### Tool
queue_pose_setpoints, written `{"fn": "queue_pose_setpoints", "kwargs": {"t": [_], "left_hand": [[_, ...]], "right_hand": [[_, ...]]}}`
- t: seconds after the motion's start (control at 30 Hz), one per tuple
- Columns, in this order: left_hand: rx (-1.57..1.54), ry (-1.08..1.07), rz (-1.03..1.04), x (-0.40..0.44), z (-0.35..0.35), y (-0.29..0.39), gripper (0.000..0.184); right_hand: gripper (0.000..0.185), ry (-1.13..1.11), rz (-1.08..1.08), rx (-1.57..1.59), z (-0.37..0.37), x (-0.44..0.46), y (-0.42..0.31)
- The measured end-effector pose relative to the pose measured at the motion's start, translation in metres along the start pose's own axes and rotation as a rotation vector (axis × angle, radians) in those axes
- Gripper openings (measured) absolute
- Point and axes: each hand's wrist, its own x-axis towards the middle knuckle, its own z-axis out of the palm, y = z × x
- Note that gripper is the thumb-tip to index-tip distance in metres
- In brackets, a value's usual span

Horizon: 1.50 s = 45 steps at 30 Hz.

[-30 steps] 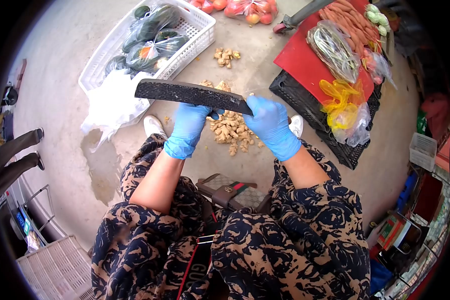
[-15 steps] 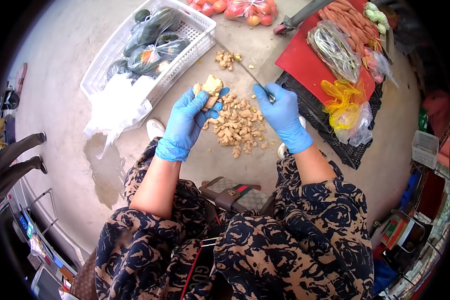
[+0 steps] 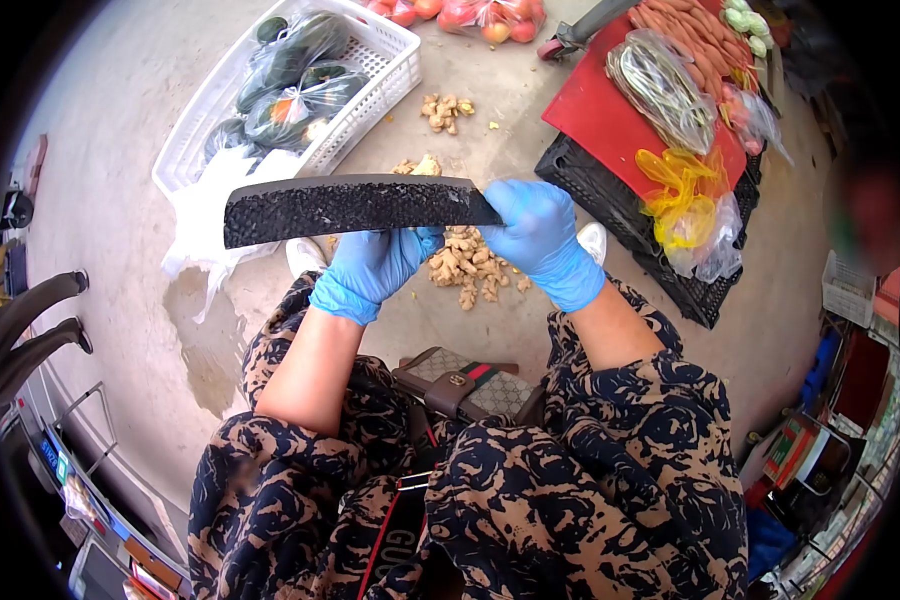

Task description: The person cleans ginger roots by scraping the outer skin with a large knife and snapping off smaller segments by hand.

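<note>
In my right hand (image 3: 540,235), gloved in blue, is the handle of a large knife (image 3: 355,208) with a broad, dark, textured blade. The blade lies sideways across my view, reaching left past my other hand. Behind it, my blue-gloved left hand (image 3: 365,275) grips a piece of ginger (image 3: 427,166); its pale top shows above the blade, and most of the fingers are hidden. Below my hands, a heap of ginger pieces (image 3: 475,265) lies on the concrete floor, partly covered by the knife. A smaller clump of ginger (image 3: 445,112) rests farther off.
A white plastic crate (image 3: 375,118) with bagged dark green vegetables stands at the upper left, a white bag (image 3: 215,215) over its corner. To the right, a black crate (image 3: 580,185) bears a red board (image 3: 605,125) with carrots and bags. A brown handbag (image 3: 470,382) sits in my lap.
The knife has swung from pointing away, edge-on, to lying across in front of my left hand and the ginger. My right hand has shifted slightly left and down.
</note>
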Motion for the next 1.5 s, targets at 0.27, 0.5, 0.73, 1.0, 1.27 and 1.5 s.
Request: {"fn": "queue_pose_setpoints", "kwargs": {"t": [0.27,0.5,0.73,1.0,1.27,1.5], "left_hand": [[-0.08,0.002,-0.08,-0.002,0.004,0.007,0.033],[-0.068,-0.19,-0.093,-0.007,0.01,0.016,0.031],[0.285,0.068,0.092,-0.009,0.025,0.024,0.036],[0.949,0.429,0.001,0.028,-0.023,-0.022,0.03],[0.653,0.063,0.066,0.053,0.055,-0.111,0.026],[0.46,0.128,0.064,0.066,0.039,-0.117,0.025]], "right_hand": [[0.011,-0.14,0.277,0.05,0.013,-0.013,0.008],[0.023,-0.339,0.513,0.038,0.006,-0.016,0.024],[0.04,-0.291,0.786,-0.058,-0.021,-0.026,0.062],[0.035,0.17,1.027,0.681,-0.072,-0.029,0.06],[0.03,0.042,0.903,0.81,-0.053,-0.036,0.039],[0.023,0.017,1.078,0.729,-0.041,-0.048,0.053]]}}
